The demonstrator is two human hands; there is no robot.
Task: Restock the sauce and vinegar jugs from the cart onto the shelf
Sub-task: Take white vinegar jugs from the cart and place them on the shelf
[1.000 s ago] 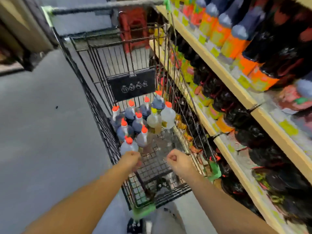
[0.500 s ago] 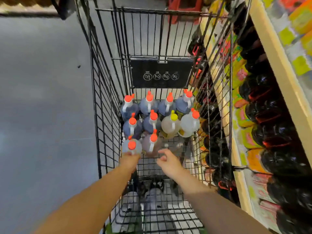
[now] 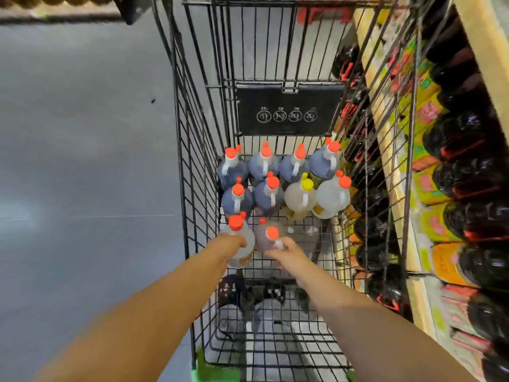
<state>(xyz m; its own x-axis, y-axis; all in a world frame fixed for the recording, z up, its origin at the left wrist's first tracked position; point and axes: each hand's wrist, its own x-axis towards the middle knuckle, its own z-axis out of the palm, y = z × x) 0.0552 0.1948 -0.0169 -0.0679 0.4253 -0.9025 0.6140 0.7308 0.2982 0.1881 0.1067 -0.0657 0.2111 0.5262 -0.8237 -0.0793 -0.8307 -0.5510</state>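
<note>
A black wire shopping cart (image 3: 192, 166) stands on a grey floor (image 3: 82, 133), with wooden shelves (image 3: 385, 150) of dark bottles and bright labels close along its right side. A black plastic warning panel (image 3: 289, 111) hangs on the cart's far wall.

Ten plastic jugs stand upright in the far part of the basket. The far row holds four dark sauce jugs with orange caps (image 3: 264, 164). In the middle row, two more dark orange-capped jugs (image 3: 238, 199) stand on the left, then a pale jug with a yellow cap (image 3: 301, 195), then a clear jug with an orange cap (image 3: 334, 197) at the right. The near row has just two: a pale clear jug with an orange cap (image 3: 242, 244) on the left, and just beside it a brownish jug with an orange cap (image 3: 268, 237).

Both bare arms reach into the basket from the near side. The left hand (image 3: 230, 244) is closed around the near side of the pale clear jug, below its cap. The right hand (image 3: 289, 253) touches the white handle of the brownish jug, its fingers curled at it; whether they fully grip it cannot be told. Both jugs sit on the cart's wire bottom. The near half of the basket shows only wire mesh, with the floor below.
</note>
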